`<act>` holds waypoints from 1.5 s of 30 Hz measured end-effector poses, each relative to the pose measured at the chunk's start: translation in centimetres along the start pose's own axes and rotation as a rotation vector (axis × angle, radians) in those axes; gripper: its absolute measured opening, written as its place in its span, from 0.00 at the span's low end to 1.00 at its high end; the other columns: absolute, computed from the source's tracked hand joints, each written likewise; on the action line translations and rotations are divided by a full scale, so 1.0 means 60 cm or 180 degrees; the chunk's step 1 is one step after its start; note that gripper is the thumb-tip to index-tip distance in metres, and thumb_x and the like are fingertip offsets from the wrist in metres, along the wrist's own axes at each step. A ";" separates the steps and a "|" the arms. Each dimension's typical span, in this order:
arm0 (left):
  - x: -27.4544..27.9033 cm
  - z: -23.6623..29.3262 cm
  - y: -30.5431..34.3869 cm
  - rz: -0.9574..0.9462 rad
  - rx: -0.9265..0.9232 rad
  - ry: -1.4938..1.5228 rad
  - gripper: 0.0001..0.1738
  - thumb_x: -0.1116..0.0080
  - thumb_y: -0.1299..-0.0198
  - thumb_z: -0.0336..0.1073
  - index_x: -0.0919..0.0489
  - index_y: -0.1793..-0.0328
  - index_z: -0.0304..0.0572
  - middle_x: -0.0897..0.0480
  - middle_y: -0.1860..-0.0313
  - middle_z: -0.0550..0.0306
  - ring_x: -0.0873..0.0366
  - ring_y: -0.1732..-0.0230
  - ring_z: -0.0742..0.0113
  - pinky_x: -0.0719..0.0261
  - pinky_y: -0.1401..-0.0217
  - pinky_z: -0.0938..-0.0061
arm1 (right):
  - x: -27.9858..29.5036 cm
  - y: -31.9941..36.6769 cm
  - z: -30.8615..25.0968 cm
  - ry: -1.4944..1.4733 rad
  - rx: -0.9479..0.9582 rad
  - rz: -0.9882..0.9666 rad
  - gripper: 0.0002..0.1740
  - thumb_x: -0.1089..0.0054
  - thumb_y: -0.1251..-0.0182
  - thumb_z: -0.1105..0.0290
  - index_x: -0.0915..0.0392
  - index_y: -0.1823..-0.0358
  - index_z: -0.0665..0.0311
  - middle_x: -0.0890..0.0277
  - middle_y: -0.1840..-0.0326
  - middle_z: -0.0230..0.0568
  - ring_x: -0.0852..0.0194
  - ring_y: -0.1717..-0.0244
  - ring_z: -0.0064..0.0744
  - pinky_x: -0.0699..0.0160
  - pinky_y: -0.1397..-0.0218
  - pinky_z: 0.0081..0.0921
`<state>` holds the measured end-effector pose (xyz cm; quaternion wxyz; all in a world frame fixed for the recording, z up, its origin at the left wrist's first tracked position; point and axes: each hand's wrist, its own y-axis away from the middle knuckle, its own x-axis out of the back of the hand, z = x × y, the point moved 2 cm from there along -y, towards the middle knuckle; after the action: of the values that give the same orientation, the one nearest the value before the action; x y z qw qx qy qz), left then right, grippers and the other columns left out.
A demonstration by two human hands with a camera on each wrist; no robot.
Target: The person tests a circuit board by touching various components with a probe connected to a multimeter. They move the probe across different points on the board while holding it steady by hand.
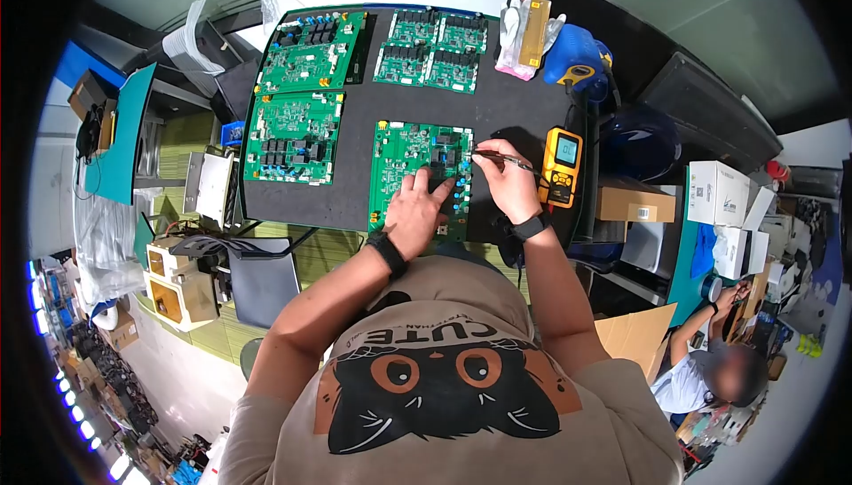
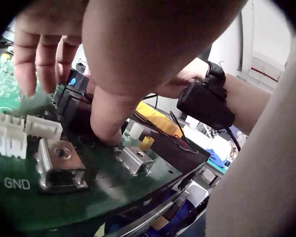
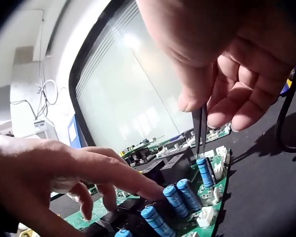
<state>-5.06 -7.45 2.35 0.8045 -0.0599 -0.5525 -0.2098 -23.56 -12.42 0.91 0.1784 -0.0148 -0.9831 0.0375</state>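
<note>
A green circuit board [image 1: 399,143] lies at the near edge of the dark mat. My left hand [image 1: 414,212] rests on it with fingers spread, one fingertip beside the blue cylindrical components [image 3: 175,200]. In the left wrist view, the thumb [image 2: 108,118] reaches down beside a metal terminal [image 2: 136,160]. My right hand [image 1: 512,185] pinches two slim dark test probes [image 3: 200,128] between thumb and fingers. Their tips point down at the board's right edge, close to a blue component [image 3: 205,172]. A yellow multimeter [image 1: 561,165] lies just right of that hand, its display lit.
Two large green boards [image 1: 306,55] lie at the left, and several smaller boards [image 1: 430,50] at the back. A blue-and-yellow tool [image 1: 575,59] and a container with gloves [image 1: 524,32] stand back right. Another person [image 1: 710,370] sits at a bench far right.
</note>
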 end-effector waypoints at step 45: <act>0.025 -0.139 0.131 0.0522 -0.0231 0.0560 0.24 0.31 0.48 0.27 0.17 0.42 0.38 0.18 0.37 0.50 0.22 0.42 0.48 0.23 0.37 0.59 | -0.042 0.059 -0.038 0.0867 0.0356 -0.0550 0.08 0.34 0.33 0.70 0.19 0.56 0.65 0.18 0.57 0.48 0.19 0.53 0.52 0.20 0.49 0.41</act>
<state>5.78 -3.48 1.61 0.8616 -0.1152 -0.4650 -0.1676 -20.36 -8.82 1.88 0.3132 0.0747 -0.9438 0.0744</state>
